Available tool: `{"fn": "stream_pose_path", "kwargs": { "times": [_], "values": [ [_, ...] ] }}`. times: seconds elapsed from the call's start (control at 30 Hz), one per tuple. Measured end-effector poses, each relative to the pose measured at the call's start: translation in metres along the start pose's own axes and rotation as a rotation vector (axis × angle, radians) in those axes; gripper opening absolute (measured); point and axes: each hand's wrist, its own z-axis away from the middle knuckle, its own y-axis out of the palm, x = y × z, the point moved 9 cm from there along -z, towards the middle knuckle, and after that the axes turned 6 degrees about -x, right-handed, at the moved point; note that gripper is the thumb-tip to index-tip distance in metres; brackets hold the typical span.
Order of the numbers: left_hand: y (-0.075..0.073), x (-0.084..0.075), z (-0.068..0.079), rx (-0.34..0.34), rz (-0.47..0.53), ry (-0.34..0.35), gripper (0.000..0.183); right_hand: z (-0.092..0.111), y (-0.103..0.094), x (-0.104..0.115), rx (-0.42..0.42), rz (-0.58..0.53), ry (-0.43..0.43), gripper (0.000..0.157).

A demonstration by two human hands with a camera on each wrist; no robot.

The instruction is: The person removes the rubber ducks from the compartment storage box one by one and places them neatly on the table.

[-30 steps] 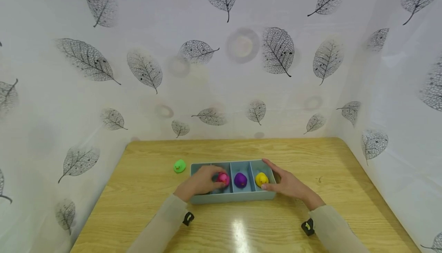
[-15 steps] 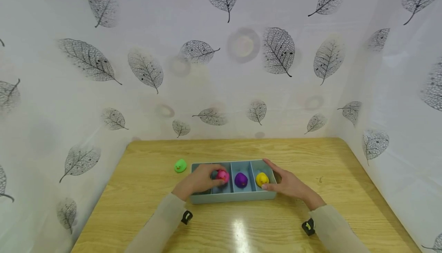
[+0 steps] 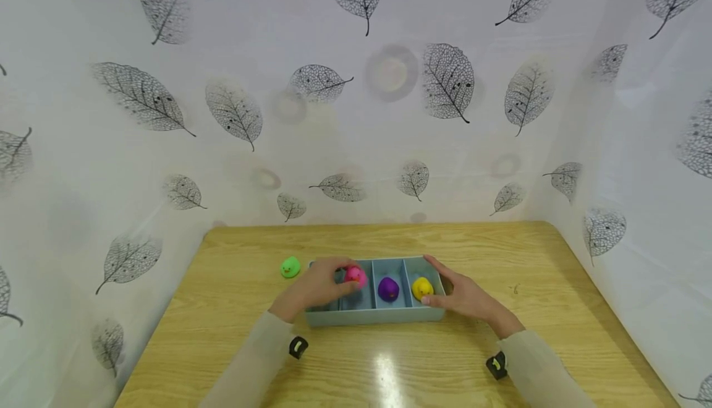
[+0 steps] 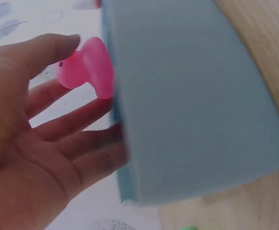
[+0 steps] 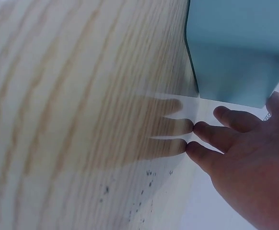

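My left hand [image 3: 316,283] pinches a pink rubber duck [image 3: 356,277] over the second compartment from the left of a grey-blue divided box [image 3: 384,316]. In the left wrist view the pink duck [image 4: 95,67] sits between thumb and fingertips at the box's rim. At the box's right end rests my right hand [image 3: 467,297], index finger at the back corner and thumb beside a yellow rubber duck [image 3: 423,287]. The right wrist view has its other fingers [image 5: 216,136] extended, tips at the table. A purple duck [image 3: 388,289] occupies the third compartment.
A green rubber duck [image 3: 290,267] stands on the wooden table [image 3: 434,365], left of the box. My left hand partly covers the leftmost compartment. White leaf-printed sheeting [image 3: 356,130] hangs behind the table and at both sides.
The left hand, gripping the pink duck, has moved up and slightly left from lower in the second compartment. My right hand and the other ducks have stayed put.
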Motion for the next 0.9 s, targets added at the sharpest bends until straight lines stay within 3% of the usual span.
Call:
{"fn": "stream_pose_path", "kwargs": {
  "times": [0.2, 0.57, 0.77, 0.9],
  "values": [
    [-0.026, -0.004, 0.006, -0.112, 0.079, 0.012, 0.04, -0.001, -0.001, 0.0, -0.002, 0.0, 0.0, 0.097],
    [-0.044, 0.006, 0.016, -0.3, 0.071, 0.076, 0.029, 0.0, -0.001, 0.002, 0.004, -0.001, 0.018, 0.098],
    [-0.051, 0.014, 0.024, -0.333, 0.107, 0.073, 0.027, 0.0, 0.0, 0.002, 0.002, 0.003, 0.009, 0.098],
    [-0.056, 0.022, 0.029, -0.334, 0.128, 0.028, 0.03, 0.0, 0.0, 0.001, 0.003, 0.007, 0.007, 0.097]
  ]
}}
